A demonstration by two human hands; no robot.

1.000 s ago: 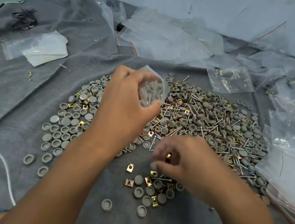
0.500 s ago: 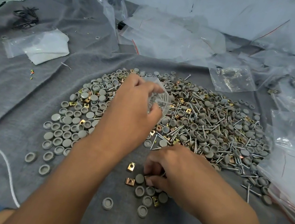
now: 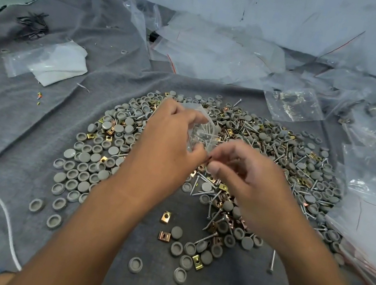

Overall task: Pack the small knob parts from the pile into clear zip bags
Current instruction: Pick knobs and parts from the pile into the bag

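Right now left hand [image 3: 168, 149] pinches a small clear bag [image 3: 203, 130] open above the pile [image 3: 267, 156], screws visible inside. Right hand [image 3: 248, 178], fingers curled, pinches something tiny at the bag's mouth, can't tell what. Risk: mouth is narrow, so a loose pinch could drop parts back beneath the hands.

Grey knobs [image 3: 91, 170], grey cloth [image 3: 21, 128]

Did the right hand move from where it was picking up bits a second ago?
Yes. The right hand has lifted away from the small cluster of gray caps near the person and gone up to the clear bag in the left hand.
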